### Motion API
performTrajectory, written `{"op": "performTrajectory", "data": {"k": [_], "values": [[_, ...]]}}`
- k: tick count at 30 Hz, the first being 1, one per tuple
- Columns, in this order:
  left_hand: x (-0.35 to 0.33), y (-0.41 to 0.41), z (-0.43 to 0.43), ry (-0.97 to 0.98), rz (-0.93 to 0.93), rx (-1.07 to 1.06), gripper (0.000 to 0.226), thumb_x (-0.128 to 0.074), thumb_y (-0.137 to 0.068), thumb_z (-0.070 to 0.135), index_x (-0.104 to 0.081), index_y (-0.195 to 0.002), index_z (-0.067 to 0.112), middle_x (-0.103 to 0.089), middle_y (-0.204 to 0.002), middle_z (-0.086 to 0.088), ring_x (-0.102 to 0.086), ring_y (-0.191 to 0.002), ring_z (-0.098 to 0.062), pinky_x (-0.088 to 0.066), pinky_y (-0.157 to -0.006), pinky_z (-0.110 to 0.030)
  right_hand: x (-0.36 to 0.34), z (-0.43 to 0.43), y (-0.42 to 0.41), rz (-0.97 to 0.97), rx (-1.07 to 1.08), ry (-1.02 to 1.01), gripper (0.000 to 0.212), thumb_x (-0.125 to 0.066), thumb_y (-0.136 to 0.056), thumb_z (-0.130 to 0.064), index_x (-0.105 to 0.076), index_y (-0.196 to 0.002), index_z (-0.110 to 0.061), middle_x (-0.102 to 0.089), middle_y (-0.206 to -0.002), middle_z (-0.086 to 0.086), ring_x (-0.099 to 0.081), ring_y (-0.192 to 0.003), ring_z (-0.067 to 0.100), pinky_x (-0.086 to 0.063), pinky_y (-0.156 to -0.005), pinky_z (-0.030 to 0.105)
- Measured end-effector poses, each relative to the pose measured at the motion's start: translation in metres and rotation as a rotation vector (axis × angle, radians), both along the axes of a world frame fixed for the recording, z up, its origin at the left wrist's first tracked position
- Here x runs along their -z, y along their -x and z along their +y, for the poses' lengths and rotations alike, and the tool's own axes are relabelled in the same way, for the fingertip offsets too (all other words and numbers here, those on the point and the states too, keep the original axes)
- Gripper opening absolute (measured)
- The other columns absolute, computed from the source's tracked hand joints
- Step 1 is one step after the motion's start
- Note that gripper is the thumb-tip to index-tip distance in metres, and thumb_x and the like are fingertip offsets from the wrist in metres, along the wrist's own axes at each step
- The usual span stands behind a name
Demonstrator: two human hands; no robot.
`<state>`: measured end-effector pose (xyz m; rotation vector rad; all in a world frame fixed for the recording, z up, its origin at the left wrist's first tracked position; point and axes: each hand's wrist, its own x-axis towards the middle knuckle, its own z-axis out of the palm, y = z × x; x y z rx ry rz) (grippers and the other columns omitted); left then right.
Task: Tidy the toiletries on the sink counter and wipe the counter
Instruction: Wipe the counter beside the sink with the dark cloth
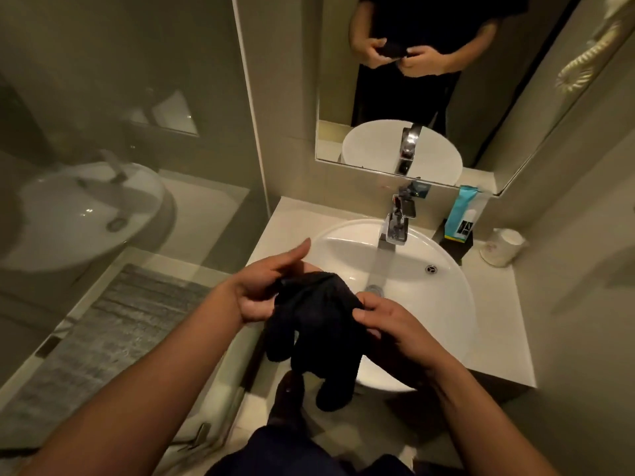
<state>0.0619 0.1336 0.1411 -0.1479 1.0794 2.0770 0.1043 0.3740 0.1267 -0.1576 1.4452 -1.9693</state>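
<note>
Both hands share one dark cloth [316, 324] over the near rim of the basin [446, 269]. At its nine o'clock edge the left hand [256, 295] keeps the fabric against palm and lower fingers, thumb lifted and pointing toward one o'clock; how firmly it closes underneath I cannot tell. At three o'clock the right hand [385, 319] pinches the upper hem between thumb and curled fingers. Below that, the cloth hangs in two or three limp lobes toward six o'clock, past the counter edge, touching nothing.

It looks like thick terry: soft, floppy, light when dry, heavier and clingy once soaked. I'd judge the top hem the right place to hold it, bunched into a pad before wiping, otherwise the loose tails will drag.

At twelve o'clock the tap [395, 228] runs, water falling near the drain [374, 289]. Out at two o'clock a blue-and-white tube [458, 214] stands in a dark holder [458, 245] against the mirror edge, and just beside it a white cup [503, 247] sits on the counter [494, 314]. Wiping appears not yet begun.
</note>
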Motion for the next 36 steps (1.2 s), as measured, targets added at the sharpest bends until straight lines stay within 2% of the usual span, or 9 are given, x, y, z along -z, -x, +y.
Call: {"op": "performTrajectory", "data": {"k": [2,4,9,13,18,23,27,30,36], "values": [[0.023,-0.01,0.008,-0.284,-0.134,-0.191,0.095,-0.05,-0.086,0.073,-0.047,-0.142,-0.003,-0.051,-0.142,-0.028,-0.05,-0.133,-0.042,-0.041,-0.111,-0.053,0.002,-0.001,-0.001,-0.076,0.128,0.093,0.031,-0.059,-0.098,-0.013,-0.053,-0.115,0.012,-0.063,-0.099,0.019,-0.061,-0.095,0.029,-0.047,-0.081,0.034],[0.055,-0.03,0.028,-0.371,-0.281,-0.377,0.094,-0.056,-0.08,0.076,-0.051,-0.142,0.006,-0.05,-0.146,-0.026,-0.052,-0.13,-0.046,-0.044,-0.106,-0.059,0.011,-0.002,0.0,-0.146,0.259,0.093,0.037,-0.055,-0.101,-0.013,-0.051,-0.13,0.011,-0.064,-0.119,0.025,-0.06,-0.113,0.033,-0.049,-0.091,0.041],[0.093,-0.064,0.065,-0.376,-0.376,-0.393,0.099,-0.056,-0.077,0.08,-0.05,-0.143,0.006,-0.047,-0.147,-0.028,-0.045,-0.135,-0.05,-0.027,-0.117,-0.062,0.039,0.009,-0.008,-0.217,0.433,-0.071,0.02,-0.053,-0.103,-0.011,-0.06,-0.115,0.003,-0.068,-0.104,0.017,-0.062,-0.105,0.03,-0.051,-0.086,0.037],[0.101,-0.059,0.071,0.015,-0.227,-0.335,0.053,-0.075,-0.088,0.027,-0.058,-0.13,-0.001,-0.058,-0.135,-0.029,-0.06,-0.123,-0.042,-0.046,-0.108,-0.053,0.055,0.024,-0.02,-0.131,0.432,-0.356,0.018,-0.055,-0.103,-0.015,-0.067,-0.107,-0.001,-0.07,-0.103,0.016,-0.067,-0.101,0.029,-0.054,-0.082,0.035],[0.091,-0.051,0.075,0.457,0.046,-0.33,0.022,-0.068,-0.092,0.022,-0.072,-0.105,0.006,-0.076,-0.104,-0.011,-0.069,-0.107,-0.029,-0.056,-0.085,-0.038,0.068,0.041,-0.028,-0.081,0.553,-0.486,0.014,-0.059,-0.101,-0.019,-0.069,-0.102,-0.009,-0.072,-0.105,0.014,-0.069,-0.107,0.028,-0.06,-0.087,0.04],[0.089,-0.035,0.073,0.725,0.335,-0.176,0.022,-0.062,-0.096,0.031,-0.075,-0.107,0.017,-0.078,-0.103,0.001,-0.07,-0.108,-0.018,-0.053,-0.101,-0.04,0.071,0.053,-0.026,-0.016,0.649,-0.532,0.014,-0.066,-0.098,-0.016,-0.061,-0.111,-0.017,-0.076,-0.101,0.01,-0.073,-0.104,0.028,-0.062,-0.089,0.045],[0.081,-0.029,0.079,0.83,0.448,-0.132,0.019,-0.058,-0.099,0.031,-0.073,-0.099,0.019,-0.076,-0.095,0.003,-0.071,-0.097,-0.015,-0.054,-0.081,-0.024,0.066,0.059,-0.026,0.063,0.639,-0.516,0.048,-0.067,-0.096,-0.011,-0.053,-0.135,-0.037,-0.076,-0.106,0.007,-0.075,-0.103,0.019,-0.062,-0.09,0.039],[0.075,-0.029,0.082,0.888,0.491,-0.07,0.019,-0.055,-0.1,0.032,-0.069,-0.106,0.02,-0.073,-0.097,0.006,-0.069,-0.093,-0.009,-0.05,-0.068,-0.016,0.062,0.064,-0.027,0.138,0.63,-0.58,0.033,-0.068,-0.097,-0.011,-0.072,-0.123,-0.031,-0.072,-0.118,0.0,-0.067,-0.115,0.019,-0.057,-0.102,0.046],[0.064,-0.033,0.081,0.95,0.336,-0.054,0.058,-0.072,-0.087,0.034,-0.044,-0.135,0.02,-0.062,-0.12,-0.004,-0.064,-0.101,-0.017,-0.047,-0.07,-0.019,0.052,0.075,-0.039,0.325,0.35,-0.788,0.058,-0.079,-0.087,-0.012,-0.059,-0.141,-0.026,-0.061,-0.129,-0.007,-0.056,-0.119,0.008,-0.045,-0.099,0.014]]}}
